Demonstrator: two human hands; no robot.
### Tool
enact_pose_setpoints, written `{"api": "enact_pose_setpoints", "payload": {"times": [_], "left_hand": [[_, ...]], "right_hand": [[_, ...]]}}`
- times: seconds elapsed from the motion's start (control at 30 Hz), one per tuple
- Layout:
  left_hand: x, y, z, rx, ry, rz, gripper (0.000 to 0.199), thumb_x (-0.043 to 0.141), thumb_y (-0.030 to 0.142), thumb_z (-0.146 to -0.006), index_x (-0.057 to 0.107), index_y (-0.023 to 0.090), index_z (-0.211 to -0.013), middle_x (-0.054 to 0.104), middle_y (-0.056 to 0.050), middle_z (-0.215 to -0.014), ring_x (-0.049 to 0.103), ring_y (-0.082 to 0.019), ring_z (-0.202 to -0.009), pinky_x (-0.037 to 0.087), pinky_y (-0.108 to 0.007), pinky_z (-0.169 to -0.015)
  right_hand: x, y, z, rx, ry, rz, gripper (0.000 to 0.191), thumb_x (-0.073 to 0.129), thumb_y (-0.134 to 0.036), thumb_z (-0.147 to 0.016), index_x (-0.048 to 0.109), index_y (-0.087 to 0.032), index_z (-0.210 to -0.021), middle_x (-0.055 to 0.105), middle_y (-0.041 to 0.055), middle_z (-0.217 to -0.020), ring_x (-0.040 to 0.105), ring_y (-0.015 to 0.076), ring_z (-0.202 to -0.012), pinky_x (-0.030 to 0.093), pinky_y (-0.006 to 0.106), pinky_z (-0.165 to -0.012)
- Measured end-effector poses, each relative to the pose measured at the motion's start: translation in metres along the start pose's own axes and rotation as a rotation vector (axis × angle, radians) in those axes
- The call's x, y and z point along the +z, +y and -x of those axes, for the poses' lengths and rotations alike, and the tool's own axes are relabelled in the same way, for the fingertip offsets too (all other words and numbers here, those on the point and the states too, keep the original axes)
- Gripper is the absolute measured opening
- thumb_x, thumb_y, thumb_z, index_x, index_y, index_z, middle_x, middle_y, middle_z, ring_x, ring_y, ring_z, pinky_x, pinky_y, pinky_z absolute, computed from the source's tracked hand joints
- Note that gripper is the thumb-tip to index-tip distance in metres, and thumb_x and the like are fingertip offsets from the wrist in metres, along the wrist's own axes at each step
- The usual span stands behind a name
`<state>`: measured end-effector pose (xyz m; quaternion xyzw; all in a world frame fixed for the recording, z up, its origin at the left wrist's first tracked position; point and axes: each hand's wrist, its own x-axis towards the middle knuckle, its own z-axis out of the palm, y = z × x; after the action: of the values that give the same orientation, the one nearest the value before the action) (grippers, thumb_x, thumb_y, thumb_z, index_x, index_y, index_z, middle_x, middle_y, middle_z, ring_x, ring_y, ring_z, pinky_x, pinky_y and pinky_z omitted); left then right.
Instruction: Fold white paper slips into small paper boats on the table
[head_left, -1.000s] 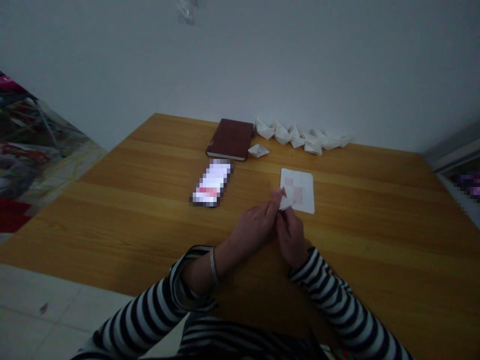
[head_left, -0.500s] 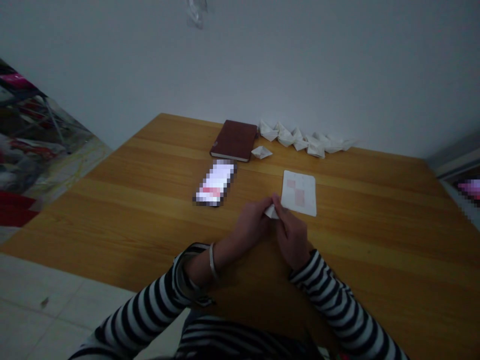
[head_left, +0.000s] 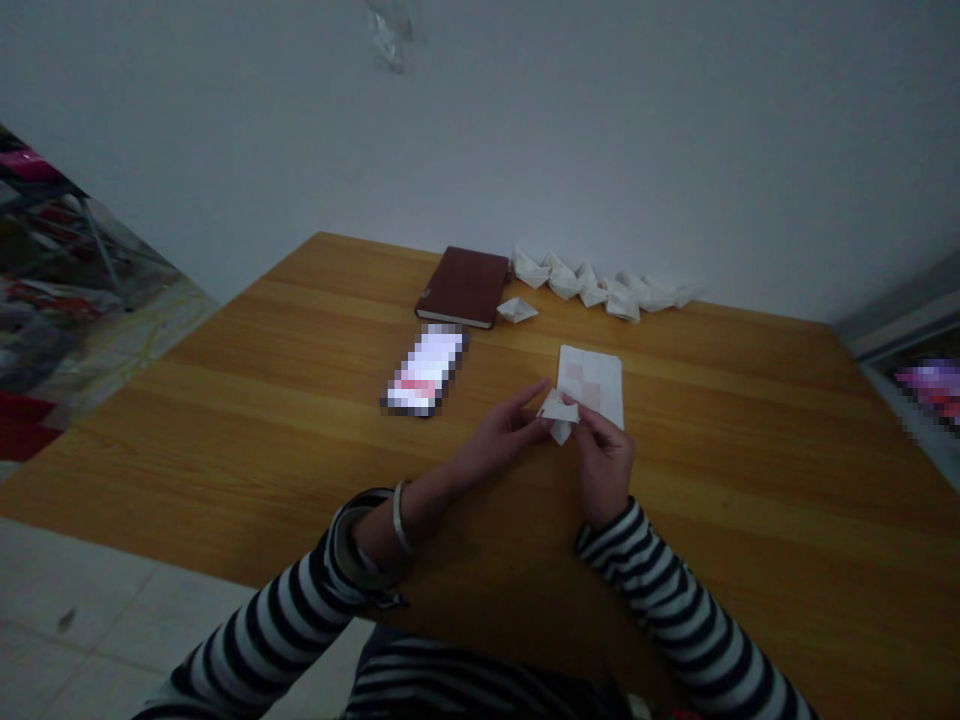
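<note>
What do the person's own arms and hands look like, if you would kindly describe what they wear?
Both arms have long sleeves in black and white stripes. The left sleeve ends in a loose, wide cuff on the forearm; the right sleeve fits closer. A slim, pale bangle circles the left forearm. The left hand and right hand wear no gloves.

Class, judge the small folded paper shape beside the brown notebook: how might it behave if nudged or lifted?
The folded paper shape is probably light, being small and made of paper, so a nudge would likely slide it across the flat table. Its creased, pointed form suggests some stiffness, but a hard pinch might crush it.
</note>
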<state>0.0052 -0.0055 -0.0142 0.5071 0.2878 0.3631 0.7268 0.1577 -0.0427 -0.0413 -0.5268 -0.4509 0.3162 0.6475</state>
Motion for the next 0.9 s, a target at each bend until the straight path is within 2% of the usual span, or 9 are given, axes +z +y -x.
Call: {"api": "enact_pose_setpoints", "payload": {"times": [0.07, 0.13, 0.27, 0.4, 0.5, 0.57, 0.67, 0.77, 0.9], "left_hand": [[-0.001, 0.001, 0.0, 0.02, 0.042, -0.063, 0.073, 0.069, 0.033, -0.085, 0.037, 0.021, -0.149, 0.074, -0.006, -0.098, 0.068, -0.018, -0.085, 0.053, -0.035, -0.085], [-0.002, 0.001, -0.001, 0.061, 0.057, -0.127, 0.065, 0.066, 0.033, -0.087, 0.041, 0.022, -0.147, 0.073, -0.009, -0.109, 0.068, -0.02, -0.092, 0.054, -0.037, -0.086], [-0.003, 0.0, -0.002, 0.14, 0.058, -0.249, 0.044, 0.055, 0.027, -0.092, 0.057, 0.02, -0.135, 0.059, -0.011, -0.138, 0.061, -0.027, -0.116, 0.054, -0.041, -0.092], [-0.002, 0.001, -0.001, 0.243, 0.036, -0.444, 0.046, 0.05, 0.016, -0.092, 0.054, 0.021, -0.138, 0.054, -0.009, -0.144, 0.053, -0.026, -0.129, 0.044, -0.048, -0.107], [-0.001, 0.001, 0.002, 0.279, -0.032, -0.535, 0.044, 0.047, 0.013, -0.093, 0.055, 0.022, -0.135, 0.058, -0.009, -0.139, 0.056, -0.024, -0.126, 0.041, -0.047, -0.11], [0.0, 0.0, 0.003, 0.287, -0.034, -0.588, 0.045, 0.047, 0.012, -0.092, 0.051, 0.021, -0.136, 0.064, -0.01, -0.129, 0.061, -0.023, -0.118, 0.047, -0.045, -0.104], [0.001, 0.001, 0.006, 0.356, 0.106, -0.79, 0.049, 0.057, 0.012, -0.086, 0.046, 0.019, -0.133, 0.061, -0.011, -0.124, 0.059, -0.024, -0.116, 0.05, -0.044, -0.1], [0.004, 0.006, 0.01, 0.494, 0.225, -0.974, 0.036, 0.062, 0.012, -0.084, 0.052, 0.02, -0.118, 0.053, -0.011, -0.124, 0.055, -0.023, -0.116, 0.05, -0.041, -0.098], [0.008, 0.013, 0.012, 0.57, 0.199, -0.938, 0.03, 0.056, 0.009, -0.088, 0.056, 0.022, -0.115, 0.06, -0.006, -0.108, 0.06, -0.018, -0.099, 0.053, -0.032, -0.086]], "right_hand": [[0.001, -0.001, 0.001, 0.003, -0.024, -0.004, 0.023, 0.062, -0.02, -0.085, 0.077, -0.027, -0.101, 0.076, 0.0035, -0.11, 0.07, 0.0235, -0.107, 0.05, 0.048, -0.101], [0.003, -0.005, 0.002, -0.038, -0.034, 0.005, 0.024, 0.062, -0.019, -0.086, 0.077, -0.028, -0.103, 0.075, 0.0035, -0.113, 0.069, 0.023, -0.109, 0.048, 0.049, -0.104], [0.004, -0.017, 0.003, -0.23, -0.045, 0.048, 0.022, 0.064, -0.013, -0.084, 0.077, -0.028, -0.094, 0.072, 0.0034, -0.119, 0.066, 0.0223, -0.112, 0.047, 0.049, -0.105], [0.0, -0.023, -0.001, -0.424, -0.083, 0.198, 0.028, 0.061, -0.006, -0.082, 0.076, -0.028, -0.091, 0.07, 0.0035, -0.123, 0.063, 0.0231, -0.115, 0.047, 0.052, -0.103], [-0.004, -0.024, -0.003, -0.517, -0.134, 0.256, 0.032, 0.059, -0.004, -0.082, 0.075, -0.029, -0.092, 0.071, 0.0034, -0.121, 0.064, 0.0229, -0.11, 0.05, 0.051, -0.097], [-0.005, -0.023, -0.003, -0.532, -0.169, 0.237, 0.032, 0.059, -0.002, -0.082, 0.075, -0.028, -0.093, 0.073, 0.0038, -0.115, 0.066, 0.0226, -0.106, 0.052, 0.049, -0.094], [-0.003, -0.02, -0.001, -0.466, -0.141, 0.17, 0.031, 0.06, -0.002, -0.081, 0.075, -0.027, -0.092, 0.076, 0.0039, -0.105, 0.07, 0.0219, -0.098, 0.055, 0.046, -0.09], [0.0, -0.019, 0.002, -0.38, -0.073, 0.158, 0.029, 0.06, -0.003, -0.082, 0.075, -0.026, -0.092, 0.076, 0.0033, -0.098, 0.072, 0.0202, -0.09, 0.058, 0.039, -0.079], [0.001, -0.023, 0.004, -0.416, -0.069, 0.202, 0.032, 0.06, -0.001, -0.08, 0.073, -0.026, -0.095, 0.076, 0.0029, -0.096, 0.071, 0.0189, -0.088, 0.056, 0.032, -0.067]]}}
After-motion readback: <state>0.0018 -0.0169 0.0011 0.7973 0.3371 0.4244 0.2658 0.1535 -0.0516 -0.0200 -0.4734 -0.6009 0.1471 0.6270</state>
